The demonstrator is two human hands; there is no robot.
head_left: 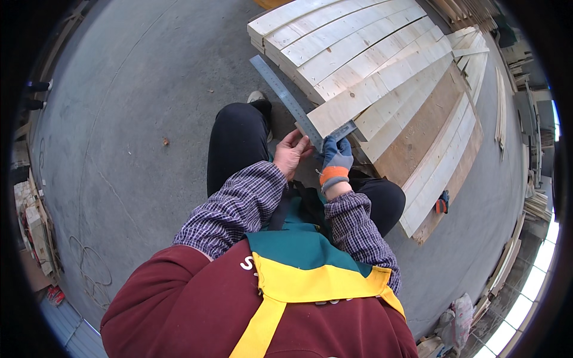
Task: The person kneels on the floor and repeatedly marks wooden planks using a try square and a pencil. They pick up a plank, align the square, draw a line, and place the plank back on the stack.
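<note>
A metal carpenter's square point(280, 90) lies across the near end of a pale wooden board point(346, 107), its long ruled blade reaching out to the far left past the board. My right hand point(336, 159), in a blue and orange glove, is closed on the square near its corner, by the short arm. My bare left hand point(289, 156) is beside it, its fingers pinched together at the board's end and the blade's edge. What those fingertips hold is hidden. The board rests on a stack of similar boards point(334, 51).
Brown sheets point(412, 134) and more planks spread to the right of the stack. Another glove point(442, 201) lies on the boards' right edge. Thin strips point(500, 113) are on the concrete floor point(137, 119) farther right. A coiled cord point(89, 268) lies at the lower left.
</note>
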